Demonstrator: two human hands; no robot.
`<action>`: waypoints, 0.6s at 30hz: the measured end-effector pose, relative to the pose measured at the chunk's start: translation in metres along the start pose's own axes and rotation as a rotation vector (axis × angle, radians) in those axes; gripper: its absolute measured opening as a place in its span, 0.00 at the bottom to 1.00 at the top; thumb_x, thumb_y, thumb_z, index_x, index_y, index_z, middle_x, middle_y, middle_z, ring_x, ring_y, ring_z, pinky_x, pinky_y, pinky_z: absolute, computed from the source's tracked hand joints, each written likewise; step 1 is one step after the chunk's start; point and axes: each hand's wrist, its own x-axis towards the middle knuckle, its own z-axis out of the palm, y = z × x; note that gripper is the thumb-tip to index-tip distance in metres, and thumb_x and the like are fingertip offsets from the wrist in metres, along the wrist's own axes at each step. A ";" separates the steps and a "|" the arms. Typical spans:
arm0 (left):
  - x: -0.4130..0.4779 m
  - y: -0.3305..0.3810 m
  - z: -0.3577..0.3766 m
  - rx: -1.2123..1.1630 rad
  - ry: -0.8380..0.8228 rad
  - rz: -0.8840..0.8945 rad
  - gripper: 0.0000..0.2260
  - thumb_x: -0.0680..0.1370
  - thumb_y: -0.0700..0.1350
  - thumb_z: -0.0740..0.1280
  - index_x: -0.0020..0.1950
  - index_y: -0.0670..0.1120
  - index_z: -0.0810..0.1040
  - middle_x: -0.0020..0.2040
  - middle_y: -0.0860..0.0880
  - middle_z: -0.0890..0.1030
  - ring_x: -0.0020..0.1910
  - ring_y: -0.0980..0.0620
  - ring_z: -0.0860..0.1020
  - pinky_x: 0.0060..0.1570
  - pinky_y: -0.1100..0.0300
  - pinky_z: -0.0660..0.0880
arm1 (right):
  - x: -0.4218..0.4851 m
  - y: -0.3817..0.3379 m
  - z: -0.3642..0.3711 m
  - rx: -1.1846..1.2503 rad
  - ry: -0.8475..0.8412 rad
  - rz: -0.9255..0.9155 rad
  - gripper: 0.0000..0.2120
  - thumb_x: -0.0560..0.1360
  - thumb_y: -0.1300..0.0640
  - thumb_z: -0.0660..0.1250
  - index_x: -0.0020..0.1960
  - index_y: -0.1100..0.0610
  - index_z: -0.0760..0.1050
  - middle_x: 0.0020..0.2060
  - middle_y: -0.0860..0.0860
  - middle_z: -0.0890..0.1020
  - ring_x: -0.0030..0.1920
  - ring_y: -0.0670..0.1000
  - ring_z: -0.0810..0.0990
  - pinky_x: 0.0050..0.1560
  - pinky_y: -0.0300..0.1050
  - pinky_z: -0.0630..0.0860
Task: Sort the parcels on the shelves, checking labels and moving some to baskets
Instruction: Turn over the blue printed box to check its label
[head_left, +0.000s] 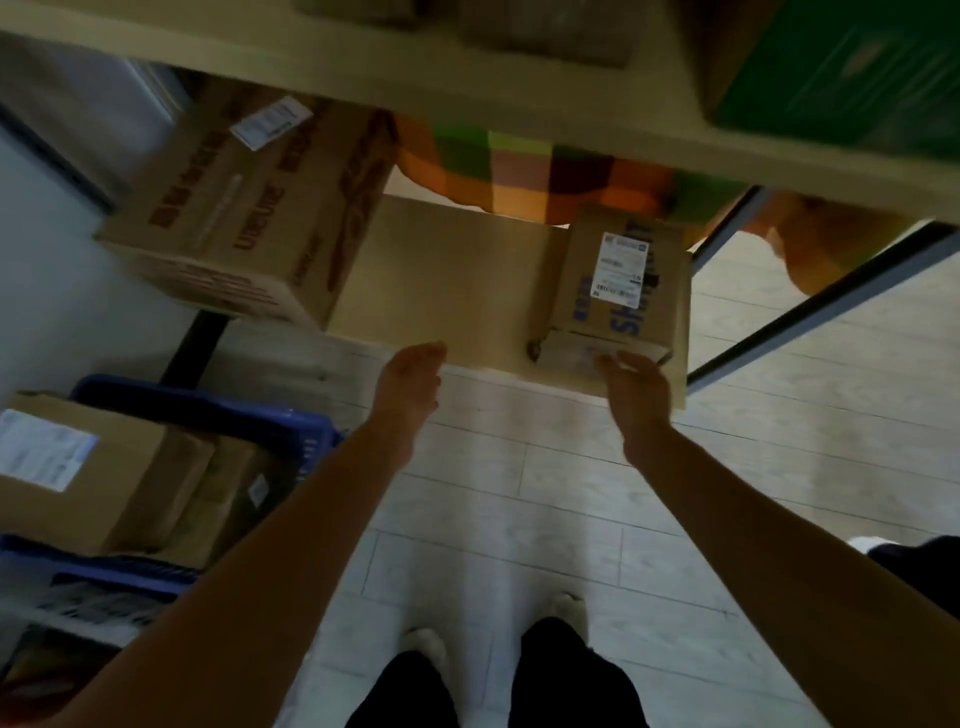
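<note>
Wooden shelf unit, lower shelf board (457, 270) runs across mid-frame, upper board (363, 78) above it, blurred. Large cardboard box (249, 218) with red print sits far left on the lower board, white label on top. Blue basket (218, 410) on the floor near left, already holding at least two labelled parcels (78, 467). Green box (831, 78) far right on the upper board. Small parcel (618, 291) with blue print stands at the right end of the lower board, close to its near edge, shipping label (621, 270) facing up, text too small to read.

Right hand (636, 395) reaches to the small parcel's near face, fingers fairly straight, fingertips touching or just about touching it, nothing grasped yet. Left hand (410, 384) hovers over the board's near edge, well left of the parcel, fingers loose and spread, holding nothing.

Progress, judged: partway. Some parcels are in the basket; the large box and the small parcel remain on the shelf, plus blurred items on the upper board. Likely step in hand: taking the small parcel, label check and basket-or-stay decision not yet done.
</note>
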 end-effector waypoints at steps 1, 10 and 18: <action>0.017 -0.014 0.020 0.044 -0.031 0.029 0.13 0.83 0.46 0.62 0.66 0.44 0.75 0.60 0.47 0.78 0.56 0.50 0.77 0.60 0.54 0.74 | 0.025 0.015 -0.002 0.029 0.069 -0.012 0.24 0.77 0.50 0.71 0.70 0.57 0.72 0.66 0.54 0.76 0.65 0.57 0.74 0.62 0.47 0.71; 0.135 -0.044 0.139 0.186 -0.156 0.127 0.11 0.85 0.50 0.57 0.50 0.50 0.76 0.45 0.54 0.77 0.44 0.57 0.75 0.47 0.65 0.72 | 0.176 0.075 -0.014 0.229 0.138 0.055 0.35 0.79 0.36 0.60 0.78 0.57 0.62 0.71 0.55 0.71 0.69 0.57 0.71 0.62 0.50 0.68; 0.170 -0.053 0.177 0.214 -0.237 0.208 0.24 0.80 0.57 0.65 0.71 0.45 0.70 0.63 0.47 0.77 0.59 0.47 0.77 0.56 0.54 0.76 | 0.194 0.084 -0.029 0.391 -0.118 0.034 0.15 0.80 0.41 0.63 0.62 0.47 0.69 0.45 0.44 0.76 0.41 0.41 0.72 0.52 0.43 0.67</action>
